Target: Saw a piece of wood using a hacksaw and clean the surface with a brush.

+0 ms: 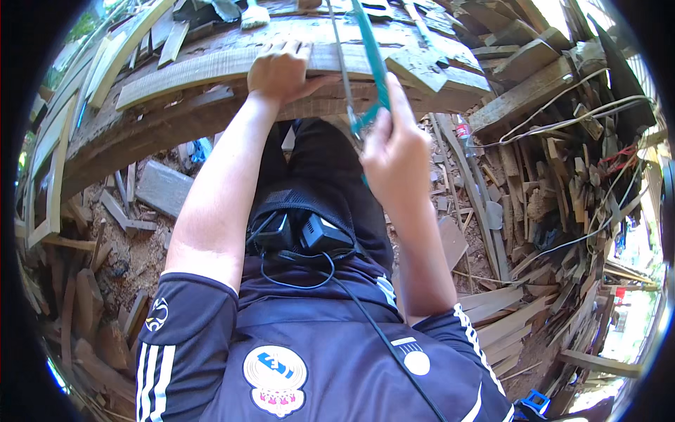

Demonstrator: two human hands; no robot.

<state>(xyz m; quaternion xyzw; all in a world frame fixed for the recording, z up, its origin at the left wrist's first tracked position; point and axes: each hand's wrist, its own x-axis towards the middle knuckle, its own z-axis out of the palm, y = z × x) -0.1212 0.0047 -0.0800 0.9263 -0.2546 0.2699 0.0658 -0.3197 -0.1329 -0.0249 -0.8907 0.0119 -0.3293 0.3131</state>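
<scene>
— So, anything in the right hand (397, 158)?
— Yes: wrapped around the near end of a bow-shaped saw with a green frame (373, 49), with the grip mostly hidden behind the fingers.
— And beyond the grip?
— Slanting up across a long, pale wooden board (190, 76), with the far end cut off by the upper edge. Biting into the wood with the thin metal blade (339, 53), or just above? Cannot tell.
— And the left hand (280, 72)?
— Laid flat on the board, left of the blade, with the thumb spread rightward and the fingertips foreshortened.
— Underneath?
— A thick, dark-brown wooden surface (176, 123).
— Farther back?
— A white-bristled brush (254, 17), cut off above, and, right of the saw, a pale-handled tool (420, 27), hard to identify.
</scene>
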